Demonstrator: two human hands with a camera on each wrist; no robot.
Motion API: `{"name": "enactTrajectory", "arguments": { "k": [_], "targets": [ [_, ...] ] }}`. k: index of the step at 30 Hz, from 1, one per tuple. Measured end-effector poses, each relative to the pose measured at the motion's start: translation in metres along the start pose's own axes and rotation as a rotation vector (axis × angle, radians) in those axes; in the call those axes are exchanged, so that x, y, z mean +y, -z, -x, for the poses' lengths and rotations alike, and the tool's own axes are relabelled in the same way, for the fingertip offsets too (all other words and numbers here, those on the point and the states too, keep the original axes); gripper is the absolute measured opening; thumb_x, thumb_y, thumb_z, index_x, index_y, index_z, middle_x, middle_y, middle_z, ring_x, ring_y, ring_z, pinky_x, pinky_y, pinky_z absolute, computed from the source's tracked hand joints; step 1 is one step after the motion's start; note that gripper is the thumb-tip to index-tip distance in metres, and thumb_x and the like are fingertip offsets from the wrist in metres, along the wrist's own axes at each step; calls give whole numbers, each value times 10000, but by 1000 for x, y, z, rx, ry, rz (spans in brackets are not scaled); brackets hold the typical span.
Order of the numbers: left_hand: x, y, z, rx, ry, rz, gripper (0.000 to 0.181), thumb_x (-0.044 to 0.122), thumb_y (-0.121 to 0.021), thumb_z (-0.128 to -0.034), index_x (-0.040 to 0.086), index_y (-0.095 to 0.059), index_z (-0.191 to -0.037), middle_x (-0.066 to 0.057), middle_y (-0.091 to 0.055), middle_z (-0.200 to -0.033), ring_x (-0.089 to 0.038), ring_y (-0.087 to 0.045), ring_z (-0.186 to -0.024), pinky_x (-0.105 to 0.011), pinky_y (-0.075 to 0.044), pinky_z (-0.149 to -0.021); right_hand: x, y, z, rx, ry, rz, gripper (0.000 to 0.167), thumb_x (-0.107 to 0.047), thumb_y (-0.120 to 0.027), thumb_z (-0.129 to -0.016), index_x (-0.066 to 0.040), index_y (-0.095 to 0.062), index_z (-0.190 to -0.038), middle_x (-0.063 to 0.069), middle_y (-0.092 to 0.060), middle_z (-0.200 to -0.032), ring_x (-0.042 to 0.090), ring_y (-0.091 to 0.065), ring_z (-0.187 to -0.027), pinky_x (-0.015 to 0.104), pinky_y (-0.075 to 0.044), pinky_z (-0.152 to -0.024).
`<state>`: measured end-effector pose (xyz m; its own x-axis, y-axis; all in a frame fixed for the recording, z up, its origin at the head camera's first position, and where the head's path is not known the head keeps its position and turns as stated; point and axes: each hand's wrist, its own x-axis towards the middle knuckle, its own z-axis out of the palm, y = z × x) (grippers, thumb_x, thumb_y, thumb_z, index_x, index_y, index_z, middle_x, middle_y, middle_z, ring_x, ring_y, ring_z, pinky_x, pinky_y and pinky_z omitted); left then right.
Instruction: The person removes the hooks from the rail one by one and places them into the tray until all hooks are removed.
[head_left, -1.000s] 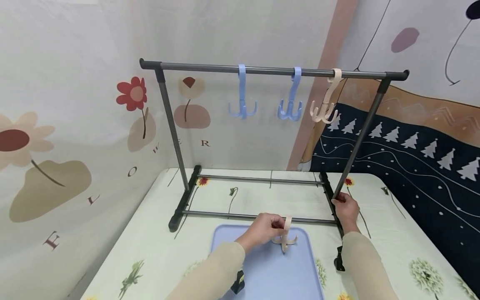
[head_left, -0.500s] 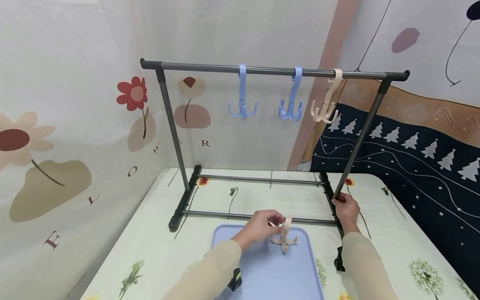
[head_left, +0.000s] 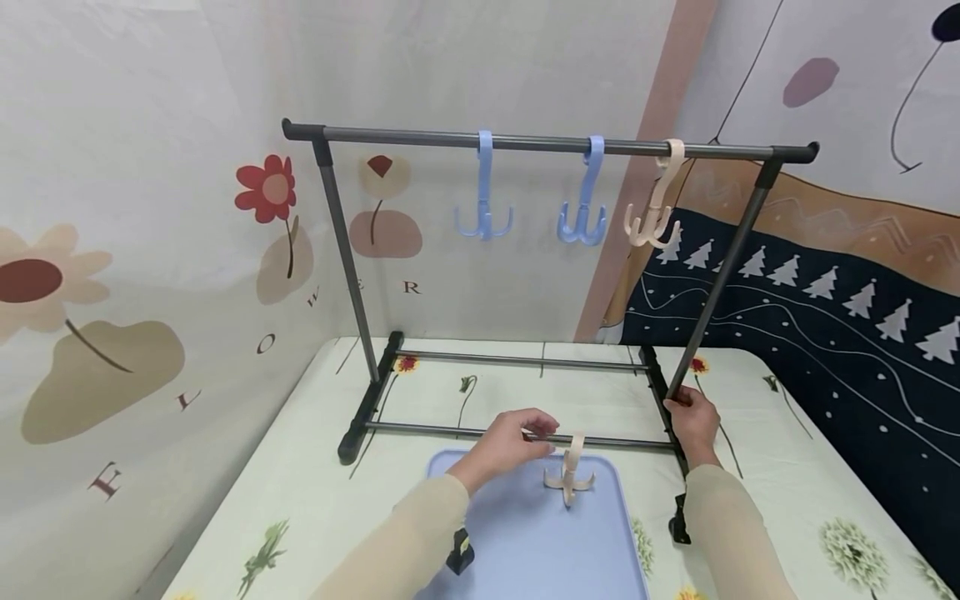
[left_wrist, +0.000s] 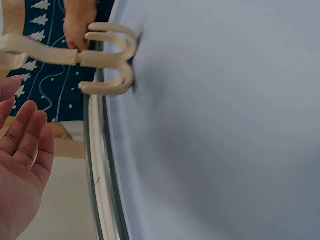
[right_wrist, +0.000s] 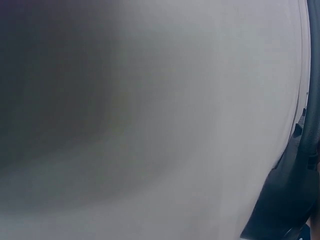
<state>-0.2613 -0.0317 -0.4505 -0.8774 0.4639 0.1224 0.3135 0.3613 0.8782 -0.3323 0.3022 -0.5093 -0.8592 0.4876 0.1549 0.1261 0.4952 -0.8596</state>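
A beige multi-prong hook (head_left: 571,468) stands upright on its prongs near the far right of the blue tray (head_left: 558,550). Just left of it is my left hand (head_left: 504,448), its fingers loosely bent and holding nothing. The left wrist view has a gap between those fingers and the hook (left_wrist: 102,59). My right hand (head_left: 693,423) grips the lower end of the right upright (head_left: 718,293) of the dark metal rack, by its foot bar. In the right wrist view that hand's grip is mostly out of sight; a dark rack part (right_wrist: 287,195) shows at the right edge.
From the rack's top rail (head_left: 420,136) hang a left blue hook (head_left: 484,187), another blue hook (head_left: 583,196) and a beige hook (head_left: 655,200). The rack's front lower bar (head_left: 457,431) runs just behind the tray. Printed cloth covers the table (head_left: 300,500) and walls.
My left hand has let go of the beige hook and drawn away to the left, its fingers loosening. The hook stays standing on the tray. The right hand keeps its place on the upright.
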Motion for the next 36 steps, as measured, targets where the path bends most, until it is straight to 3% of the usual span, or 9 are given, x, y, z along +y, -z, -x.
{"name": "enactTrajectory", "arguments": {
  "k": [5, 12, 24, 36],
  "targets": [
    [5, 14, -1, 70, -3, -3, 185, 177, -713, -921, 155, -701, -1105, 72, -674, -1014, -96, -612, -969, -301, -505, -853, 0, 0, -1, -4, -5, 2, 292, -55, -617, -952, 94, -610, -1203, 296, -628, -1149, 418, -585, -1046, 524, -447, -913],
    [15, 31, -3, 176, -17, -2, 175, 207, -694, -944, 141, -703, -1106, 58, -690, -1021, -117, -625, -978, -306, -513, -847, 0, 0, 0, 2, -1, 4, 291, -50, -619, -950, 98, -610, -1201, 299, -628, -1147, 425, -584, -1051, 532, -450, -915],
    [37, 71, -12, 308, -83, 48, 190, 216, -702, -944, 133, -700, -1115, 29, -682, -1036, -132, -624, -985, -356, -503, -878, -3, -1, 1, 12, -15, -9, 287, -37, -622, -949, 98, -608, -1202, 303, -628, -1152, 426, -596, -1050, 534, -450, -924],
    [62, 105, -21, 399, -134, 87, 257, 297, -686, -954, 143, -683, -1160, 24, -671, -1073, -134, -601, -1008, -363, -485, -912, -2, 2, 1, -16, -15, -6, 316, -53, -614, -955, 88, -599, -1238, 299, -616, -1188, 425, -576, -1085, 535, -437, -935]
  ]
}}
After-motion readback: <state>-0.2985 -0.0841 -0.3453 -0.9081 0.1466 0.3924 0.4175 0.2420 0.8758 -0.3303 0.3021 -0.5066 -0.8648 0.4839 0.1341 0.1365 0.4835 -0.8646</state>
